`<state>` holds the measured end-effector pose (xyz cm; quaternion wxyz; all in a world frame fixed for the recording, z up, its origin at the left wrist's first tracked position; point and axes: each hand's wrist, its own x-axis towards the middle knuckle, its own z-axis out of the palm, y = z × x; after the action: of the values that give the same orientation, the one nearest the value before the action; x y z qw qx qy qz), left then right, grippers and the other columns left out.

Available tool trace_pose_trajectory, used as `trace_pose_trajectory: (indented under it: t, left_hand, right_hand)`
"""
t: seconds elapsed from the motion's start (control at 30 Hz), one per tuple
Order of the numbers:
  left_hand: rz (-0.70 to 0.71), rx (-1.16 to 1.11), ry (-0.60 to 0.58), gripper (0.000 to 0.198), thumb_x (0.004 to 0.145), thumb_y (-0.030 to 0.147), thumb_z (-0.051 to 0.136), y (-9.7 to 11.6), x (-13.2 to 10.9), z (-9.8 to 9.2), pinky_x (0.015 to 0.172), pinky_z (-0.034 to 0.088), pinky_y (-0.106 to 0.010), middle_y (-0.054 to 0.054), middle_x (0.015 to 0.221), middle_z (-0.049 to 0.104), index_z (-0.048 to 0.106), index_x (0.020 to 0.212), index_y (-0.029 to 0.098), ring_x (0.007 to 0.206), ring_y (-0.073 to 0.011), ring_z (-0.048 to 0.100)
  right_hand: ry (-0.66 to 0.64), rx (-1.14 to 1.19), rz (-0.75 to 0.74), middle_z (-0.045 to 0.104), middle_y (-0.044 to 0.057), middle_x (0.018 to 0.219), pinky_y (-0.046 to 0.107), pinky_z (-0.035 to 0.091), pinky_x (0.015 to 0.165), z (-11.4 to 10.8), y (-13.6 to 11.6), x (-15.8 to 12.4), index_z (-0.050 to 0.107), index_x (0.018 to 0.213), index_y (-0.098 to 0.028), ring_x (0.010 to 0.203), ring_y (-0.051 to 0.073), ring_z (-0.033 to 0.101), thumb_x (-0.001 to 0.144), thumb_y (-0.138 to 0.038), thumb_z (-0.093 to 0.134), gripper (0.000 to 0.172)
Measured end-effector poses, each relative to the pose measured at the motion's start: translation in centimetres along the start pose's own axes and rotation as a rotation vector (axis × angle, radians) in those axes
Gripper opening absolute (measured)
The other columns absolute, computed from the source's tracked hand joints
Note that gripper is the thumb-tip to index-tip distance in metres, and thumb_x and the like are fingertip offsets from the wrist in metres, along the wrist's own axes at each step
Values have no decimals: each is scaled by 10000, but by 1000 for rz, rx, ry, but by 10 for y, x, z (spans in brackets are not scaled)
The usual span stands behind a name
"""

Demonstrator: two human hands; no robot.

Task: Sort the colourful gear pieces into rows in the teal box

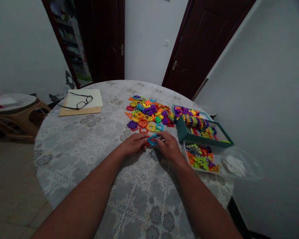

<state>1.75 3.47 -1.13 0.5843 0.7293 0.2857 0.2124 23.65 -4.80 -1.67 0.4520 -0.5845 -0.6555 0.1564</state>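
Observation:
Near the middle of the table, my left hand (135,144) pinches an orange-red toothed plastic building piece, mostly hidden by the fingers. Facing it, my right hand (167,144) grips a blue toothed building piece (152,139). The two pieces meet between my fingertips; whether they are locked together I cannot tell. Just beyond my hands lies a loose heap of coloured building pieces (149,113), with a dark purple square piece (133,125) at its near left edge. On the cloth below my fingers a grey toothed shape (153,155) shows.
Right of the heap stands a green box (201,137) full of coloured pieces. Before it sits a clear plastic tub (201,170) with more pieces, beside a clear lid (251,166) holding something white. Eyeglasses (81,105) rest on papers (96,98) at the far left of the round table (72,142).

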Motion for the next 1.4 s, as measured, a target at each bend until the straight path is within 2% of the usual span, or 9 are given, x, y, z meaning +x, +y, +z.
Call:
trace_pose_trajectory:
  t: [0.27,0.4,0.53,0.67,0.87,1.0,1.13,1.3,1.4]
  left_hand:
    - [67,150,-69,167,949,351,673,2,-1,-3,661,433,-306,-30,799,683,693,969,187,689,-171,584]
    - [27,138,-24,138,961,311,661,0,-3,-14,654,409,-310,-21,779,666,701,1020,193,687,-174,561]
    - [-12,88,-15,150,935,309,710,-1,-7,-25,675,430,-324,-13,816,669,648,1033,213,700,-179,588]
    - [-72,95,-140,173,891,297,745,2,-12,-27,656,434,-320,-17,826,690,648,1004,209,702,-177,590]
    - [-182,72,-227,216,840,259,750,4,-15,-23,661,498,-319,-24,809,736,647,1023,205,704,-193,663]
    - [-209,72,-222,209,848,262,744,6,-16,-21,664,493,-311,-20,785,741,636,1018,206,689,-188,667]
    - [-190,195,-187,211,829,263,777,10,-16,-20,629,425,-291,11,754,700,657,994,208,645,-162,600]
    - [-181,209,-159,183,824,258,769,11,-16,-19,628,427,-293,13,781,683,661,964,209,650,-159,593]
    - [-175,174,-128,171,820,239,746,7,-15,-19,637,451,-293,8,785,680,628,941,210,666,-164,616]
  right_hand:
    - [-138,-148,-150,765,94,1130,399,567,977,0,-10,-2,798,1217,-230,1034,243,705,1010,-186,677,243]
    - [-266,-259,-41,749,102,1197,373,554,926,-13,-15,-10,750,1316,-225,992,235,702,977,-244,763,339]
    - [-446,-457,90,735,96,1138,341,504,862,-21,-19,-17,759,1188,-230,990,252,686,880,-252,870,328]
    - [-522,-494,130,726,83,1083,320,458,814,-21,-24,-16,731,1070,-223,961,237,656,896,-271,849,215]
    - [-566,-394,238,746,61,1077,291,432,772,-24,-26,-10,706,1160,-209,932,211,659,880,-242,854,318]
    - [-567,-338,311,730,14,897,281,390,692,-27,-24,-9,705,977,-212,811,187,633,863,-212,825,165]
    - [-423,-205,346,688,-12,797,280,365,647,-30,-24,-4,654,844,-222,735,172,598,869,-249,778,129]
    - [-209,-106,278,653,-18,793,283,392,676,-20,-26,-1,625,850,-231,745,171,577,879,-331,746,159]
    - [-202,13,268,655,-16,804,279,421,673,-9,-24,-4,627,873,-234,754,175,597,890,-341,705,135]
